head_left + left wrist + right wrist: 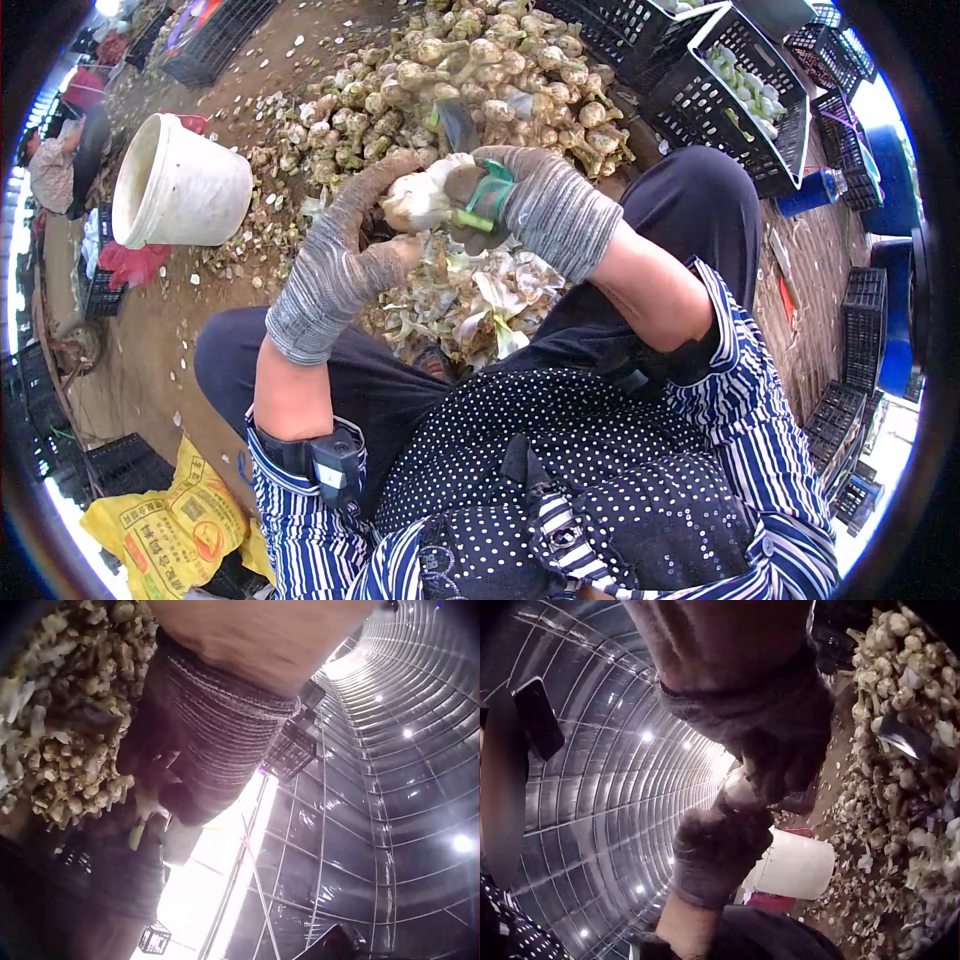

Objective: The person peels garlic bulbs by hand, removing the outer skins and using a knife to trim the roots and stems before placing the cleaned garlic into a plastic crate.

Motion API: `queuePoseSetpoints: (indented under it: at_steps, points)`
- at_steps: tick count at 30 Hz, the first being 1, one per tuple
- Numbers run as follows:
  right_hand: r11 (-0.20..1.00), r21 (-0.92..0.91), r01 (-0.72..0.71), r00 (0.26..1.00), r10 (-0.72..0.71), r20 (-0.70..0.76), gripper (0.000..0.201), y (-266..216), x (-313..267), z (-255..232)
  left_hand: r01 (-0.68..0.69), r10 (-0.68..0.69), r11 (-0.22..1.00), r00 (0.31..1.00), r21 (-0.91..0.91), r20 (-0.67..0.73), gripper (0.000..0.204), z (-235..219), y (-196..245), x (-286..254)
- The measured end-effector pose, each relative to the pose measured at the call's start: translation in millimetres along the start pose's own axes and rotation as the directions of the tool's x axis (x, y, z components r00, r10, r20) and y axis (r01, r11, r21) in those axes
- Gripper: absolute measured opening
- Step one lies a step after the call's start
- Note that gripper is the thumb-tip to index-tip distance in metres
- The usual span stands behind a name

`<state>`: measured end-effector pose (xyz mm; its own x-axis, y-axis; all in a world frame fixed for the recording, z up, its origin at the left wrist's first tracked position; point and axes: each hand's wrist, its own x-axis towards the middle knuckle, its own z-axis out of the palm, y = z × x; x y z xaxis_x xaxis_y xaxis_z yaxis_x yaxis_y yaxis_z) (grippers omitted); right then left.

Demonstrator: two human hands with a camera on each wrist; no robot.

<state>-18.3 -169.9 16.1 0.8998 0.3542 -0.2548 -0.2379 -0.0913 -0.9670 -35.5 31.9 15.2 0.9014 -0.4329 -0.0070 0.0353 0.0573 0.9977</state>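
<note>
Both hands wear grey knit gloves and meet in front of the lap in the head view. My left hand (pixel 345 245) curls its fingers over a pale garlic bulb (pixel 415 203), its thumb lower down. From the other side my right hand (pixel 545 200) grips the same bulb, with a green band (pixel 492 188) round its fingers. A short green stem (pixel 468 220) pokes out below those fingers. The right wrist view shows the bulb (pixel 740 791) between the two gloves, partly hidden. Just beyond the hands, a dark blade (pixel 458 126) stands out against the garlic heap (pixel 480 65).
Peeled skins and leaves (pixel 485 305) lie between the legs. A white bucket (pixel 185 185) stands at the left. Black crates line the right, one crate (pixel 740 100) holding trimmed bulbs. A yellow sack (pixel 180 525) lies at the lower left.
</note>
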Motion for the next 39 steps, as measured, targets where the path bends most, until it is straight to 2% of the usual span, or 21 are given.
queuePoseSetpoints:
  at_steps: [2, 3, 4, 5, 6, 9, 10, 13, 14, 16, 19, 20, 22, 26, 28, 29, 32, 34, 36, 38, 39]
  points:
    - [0.997, -0.079, -0.013, 1.000, 0.014, 0.015, 0.030, 0, -2, -1, 0.086, -0.051, 0.982, 0.978, 0.169, -0.204, 0.051, 12, 5, 1]
    - [0.987, -0.160, -0.021, 0.999, 0.027, 0.031, 0.033, -1, -3, -1, 0.123, -0.087, 0.983, 0.966, 0.136, -0.242, 0.048, 14, 0, 4]
    - [0.971, -0.239, -0.028, 0.998, 0.040, 0.044, 0.037, -2, -3, -2, 0.127, -0.091, 0.982, 0.966, 0.137, -0.242, 0.048, 13, 2, 5]
    - [0.988, -0.130, -0.088, 0.994, 0.096, 0.054, 0.035, -3, -1, -3, 0.167, -0.144, 0.982, 0.964, 0.092, -0.223, 0.046, 13, 5, 5]
    - [0.988, -0.130, -0.087, 0.994, 0.095, 0.053, 0.035, -7, -2, -3, 0.207, -0.194, 0.977, 0.960, 0.048, -0.202, 0.045, 13, 7, 5]
    - [0.948, 0.246, -0.200, 0.980, 0.197, 0.038, 0.020, -17, -5, -3, 0.098, -0.105, 0.994, 0.981, -0.047, -0.166, 0.049, 10, 7, 3]
    - [0.949, 0.247, -0.198, 0.980, 0.195, 0.037, 0.020, -19, -5, -4, 0.046, -0.058, 0.995, 0.989, -0.087, -0.138, 0.050, 9, 7, 3]
    - [0.983, 0.000, -0.181, 0.978, 0.180, 0.104, 0.030, -23, -7, -9, 0.060, -0.076, 0.990, 0.990, -0.130, -0.120, 0.060, 7, 7, 3]
    - [0.984, 0.004, -0.181, 0.978, 0.179, 0.103, 0.030, -15, -5, -10, 0.077, -0.096, 0.980, 0.991, -0.183, -0.095, 0.062, 6, 6, 2]
    - [0.981, -0.195, -0.003, 1.000, 0.007, 0.020, 0.029, 2, 4, -12, 0.060, -0.086, 0.975, 0.990, -0.212, -0.114, 0.062, 10, 4, 3]
    - [0.949, -0.289, 0.125, 0.991, -0.131, 0.001, 0.029, 10, 3, -15, 0.027, -0.080, 0.956, 0.982, -0.293, -0.171, 0.057, 11, 1, 4]
    - [0.949, -0.287, 0.127, 0.991, -0.132, 0.001, 0.029, 16, 7, -16, 0.013, -0.071, 0.951, 0.982, -0.309, -0.177, 0.056, 9, 0, 4]
    - [0.938, -0.230, 0.260, 0.960, -0.277, -0.044, 0.028, 12, 14, -12, 0.000, -0.063, 0.947, 0.981, -0.323, -0.183, 0.055, 9, 0, 5]
    - [0.938, -0.319, 0.139, 0.978, -0.181, -0.107, 0.027, 1, 6, -15, -0.033, -0.057, 0.911, 0.977, -0.410, -0.205, 0.053, 13, 0, 8]
    - [0.895, -0.366, 0.255, 0.938, -0.322, -0.133, 0.027, 4, 9, -15, -0.036, -0.064, 0.887, 0.978, -0.460, -0.200, 0.053, 13, -1, 10]
    - [0.894, -0.366, 0.257, 0.936, -0.324, -0.134, 0.027, 5, 9, -16, -0.038, -0.054, 0.861, 0.985, -0.508, -0.165, 0.052, 12, -3, 11]
    - [0.910, -0.376, 0.174, 0.956, -0.247, -0.156, 0.024, -5, 5, -15, -0.038, -0.040, 0.805, 0.992, -0.592, -0.118, 0.049, 14, 1, 10]
    - [0.819, -0.573, 0.020, 0.975, -0.142, -0.169, 0.023, -17, 3, -17, -0.086, 0.110, 0.635, 0.994, -0.768, -0.020, 0.043, 14, 4, 9]
    - [0.866, -0.499, -0.039, 0.987, -0.043, -0.153, 0.032, -7, 8, -29, -0.240, 0.216, 0.573, 0.967, -0.784, -0.138, 0.038, 8, 13, 4]
    - [0.631, -0.776, 0.016, 0.995, 0.066, 0.074, 0.035, -3, 7, -16, -0.132, 0.126, 0.467, 0.989, -0.874, -0.082, 0.044, -1, 23, -4]
    - [0.548, -0.836, -0.004, 0.977, 0.180, 0.114, 0.040, 5, 1, -7, -0.138, 0.094, 0.524, 0.990, -0.840, -0.104, 0.045, -2, 19, -3]
